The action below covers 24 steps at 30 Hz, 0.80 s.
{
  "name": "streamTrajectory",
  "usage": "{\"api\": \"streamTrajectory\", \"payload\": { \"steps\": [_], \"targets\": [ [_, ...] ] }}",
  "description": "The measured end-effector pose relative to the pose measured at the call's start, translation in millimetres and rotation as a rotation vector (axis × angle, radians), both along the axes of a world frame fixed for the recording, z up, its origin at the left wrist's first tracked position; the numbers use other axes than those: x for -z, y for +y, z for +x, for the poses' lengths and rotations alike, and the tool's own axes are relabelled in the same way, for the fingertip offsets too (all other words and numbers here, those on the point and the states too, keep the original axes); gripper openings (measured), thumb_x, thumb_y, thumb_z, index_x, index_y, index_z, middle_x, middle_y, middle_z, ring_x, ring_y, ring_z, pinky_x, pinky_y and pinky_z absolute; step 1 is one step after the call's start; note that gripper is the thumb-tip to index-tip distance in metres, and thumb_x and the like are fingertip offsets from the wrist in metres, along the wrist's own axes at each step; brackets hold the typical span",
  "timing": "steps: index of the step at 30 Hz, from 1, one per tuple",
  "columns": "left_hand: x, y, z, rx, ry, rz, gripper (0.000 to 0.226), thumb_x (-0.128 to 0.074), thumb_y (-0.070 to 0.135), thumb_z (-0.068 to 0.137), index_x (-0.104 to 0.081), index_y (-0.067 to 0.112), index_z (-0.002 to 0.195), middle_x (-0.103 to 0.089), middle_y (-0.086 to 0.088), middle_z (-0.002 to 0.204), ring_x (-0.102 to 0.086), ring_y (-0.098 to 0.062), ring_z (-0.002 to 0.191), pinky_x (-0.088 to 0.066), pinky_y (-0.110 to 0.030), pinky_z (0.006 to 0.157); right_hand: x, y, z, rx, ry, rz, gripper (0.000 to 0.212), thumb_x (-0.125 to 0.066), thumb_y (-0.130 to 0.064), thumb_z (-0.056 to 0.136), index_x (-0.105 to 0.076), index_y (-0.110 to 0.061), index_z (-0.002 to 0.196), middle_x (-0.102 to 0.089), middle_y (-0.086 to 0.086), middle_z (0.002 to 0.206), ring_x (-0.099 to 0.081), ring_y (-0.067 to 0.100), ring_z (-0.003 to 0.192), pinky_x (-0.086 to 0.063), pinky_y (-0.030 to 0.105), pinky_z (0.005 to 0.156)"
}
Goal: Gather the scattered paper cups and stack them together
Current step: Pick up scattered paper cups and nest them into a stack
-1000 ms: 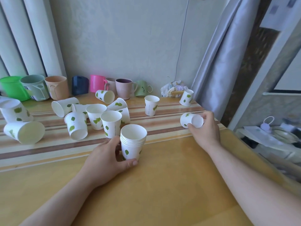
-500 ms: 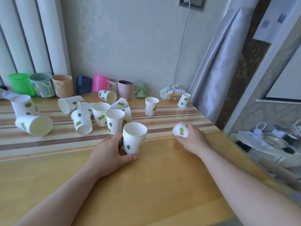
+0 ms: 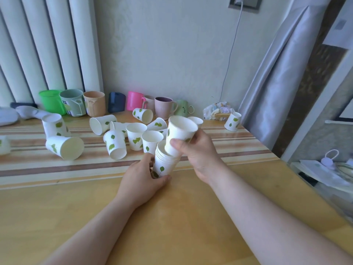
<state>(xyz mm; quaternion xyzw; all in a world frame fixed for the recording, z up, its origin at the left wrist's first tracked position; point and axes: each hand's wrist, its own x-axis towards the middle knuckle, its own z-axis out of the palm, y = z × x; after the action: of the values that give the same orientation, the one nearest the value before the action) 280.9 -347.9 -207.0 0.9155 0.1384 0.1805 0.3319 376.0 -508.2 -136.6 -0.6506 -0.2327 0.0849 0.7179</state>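
A stack of white paper cups with green leaf prints stands on the wooden table, and my left hand grips its lower part. My right hand holds a single paper cup upright and slightly tilted, its base partly inside the top of the stack. Behind the stack, several loose paper cups are scattered: two upright ones, one on its side at the left, and one upside down at the far right.
A row of coloured plastic and ceramic mugs lines the wall behind the cups. A striped runner covers the table's far half. A crumpled wrapper lies at the back right. Curtains hang on both sides; the table's right edge drops off.
My right hand has picked up the cup from the table at the right and carried it left and up, over the stack. My left hand has stayed on the stack.
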Motion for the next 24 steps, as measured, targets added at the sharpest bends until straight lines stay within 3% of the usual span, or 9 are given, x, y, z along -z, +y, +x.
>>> {"api": "streamTrajectory", "payload": {
  "steps": [3, 7, 9, 15, 19, 22, 24],
  "targets": [
    [0.4, 1.4, 0.1, 0.009, -0.013, -0.011, 0.063, -0.087, 0.058, 0.075, -0.056, 0.034, 0.125, -0.074, 0.012, 0.126, -0.067, -0.015, 0.110, -0.049, -0.034, 0.083, 13.9, 5.4, -1.5, -0.005, -0.026, -0.068, 0.067, -0.092, -0.033, 0.069, -0.072, -0.016, 0.130, -0.082, 0.007, 0.125, -0.076, 0.029, 0.122, -0.062, 0.046, 0.102],
    [0.3, 3.2, 1.3, 0.028, -0.016, -0.024, 0.064, -0.088, 0.059, 0.074, -0.057, 0.038, 0.125, -0.074, 0.017, 0.125, -0.066, -0.012, 0.109, -0.049, -0.032, 0.084, 21.1, 8.9, 3.7, -0.008, 0.041, 0.012, 0.052, -0.088, -0.027, 0.078, -0.072, -0.021, 0.127, -0.083, 0.001, 0.123, -0.077, 0.019, 0.117, -0.060, 0.039, 0.100],
    [0.6, 3.8, 1.9, 0.044, -0.013, -0.039, 0.065, -0.088, 0.060, 0.073, -0.057, 0.041, 0.126, -0.073, 0.019, 0.125, -0.065, -0.011, 0.112, -0.052, -0.034, 0.089, 21.7, 12.6, 5.8, -0.030, 0.053, 0.017, 0.054, -0.086, -0.025, 0.080, -0.069, -0.020, 0.132, -0.081, 0.001, 0.128, -0.075, 0.020, 0.122, -0.059, 0.038, 0.103],
    [0.8, 7.7, 1.5, 0.063, -0.011, -0.068, 0.064, -0.085, 0.065, 0.073, -0.057, 0.044, 0.127, -0.062, 0.034, 0.108, -0.063, -0.007, 0.113, -0.054, -0.034, 0.092, 40.1, 7.0, 4.8, -0.092, -0.044, -0.158, 0.079, -0.094, -0.040, 0.070, -0.062, -0.030, 0.142, -0.074, -0.009, 0.140, -0.070, 0.013, 0.129, -0.058, 0.038, 0.107],
    [5.3, 6.3, 3.3, 0.070, -0.006, 0.011, 0.063, -0.081, 0.070, 0.075, -0.055, 0.043, 0.126, -0.058, 0.040, 0.102, -0.057, -0.006, 0.112, -0.050, -0.031, 0.089, 50.6, -27.6, 25.6, -0.122, -0.123, -0.367, 0.102, -0.097, -0.052, 0.064, -0.048, -0.050, 0.154, -0.060, -0.026, 0.153, -0.058, 0.007, 0.140, -0.050, 0.032, 0.114],
    [1.5, 5.3, 7.7, 0.094, 0.081, 0.035, 0.060, -0.080, 0.073, 0.074, -0.052, 0.044, 0.119, -0.062, 0.037, 0.101, -0.054, -0.004, 0.112, -0.047, -0.026, 0.085, 53.3, -62.0, 58.3, -0.068, -0.122, -0.444, 0.088, -0.101, -0.036, 0.076, -0.052, -0.055, 0.146, -0.061, -0.029, 0.146, -0.055, -0.003, 0.137, -0.047, 0.022, 0.112],
    [-7.2, 2.9, 15.7, 0.117, 0.125, -0.017, 0.060, -0.084, 0.069, 0.069, -0.054, 0.048, 0.117, -0.069, 0.035, 0.099, -0.062, 0.003, 0.105, -0.048, -0.019, 0.077, 56.8, -83.9, 88.8, 0.031, -0.123, -0.482, 0.073, -0.096, -0.025, 0.084, -0.057, -0.053, 0.139, -0.063, -0.022, 0.142, -0.055, 0.001, 0.137, -0.046, 0.024, 0.115]
  ]
}}
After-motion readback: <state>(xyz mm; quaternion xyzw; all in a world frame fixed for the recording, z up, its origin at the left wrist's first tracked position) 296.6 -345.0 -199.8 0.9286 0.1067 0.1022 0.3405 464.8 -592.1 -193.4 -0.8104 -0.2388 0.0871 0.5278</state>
